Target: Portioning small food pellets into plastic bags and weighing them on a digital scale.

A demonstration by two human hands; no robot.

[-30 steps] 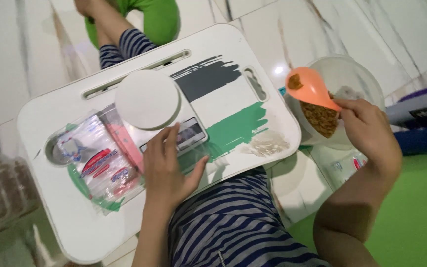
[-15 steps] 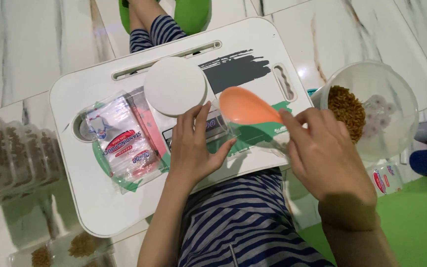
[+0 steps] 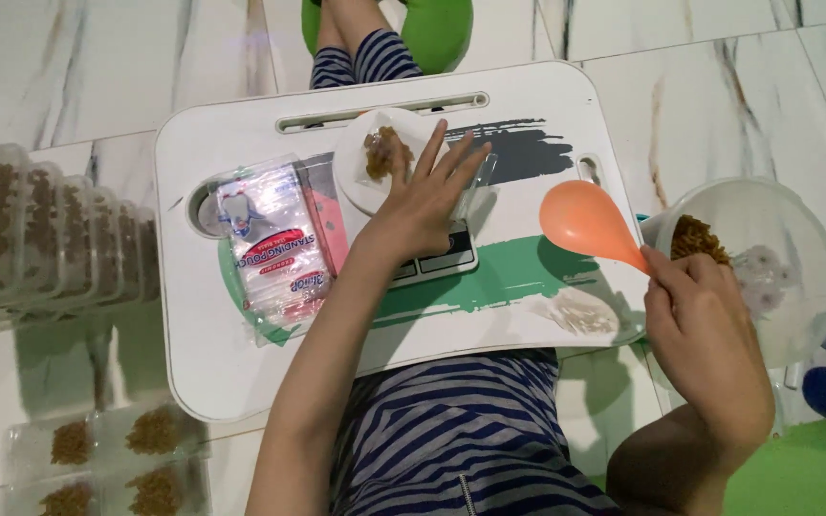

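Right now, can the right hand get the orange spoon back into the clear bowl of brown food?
Probably yes. The right hand holds the orange spoon by its handle right beside the clear bowl, whose open top is uncovered. Nothing lies between them; the left hand is away on the small white dish.

Left hand (image 3: 423,205) flat, right hand (image 3: 705,330) clenched

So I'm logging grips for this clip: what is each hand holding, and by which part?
The right hand holds the orange spoon by its handle end. The left hand grips nothing; it lies flat by the white container.
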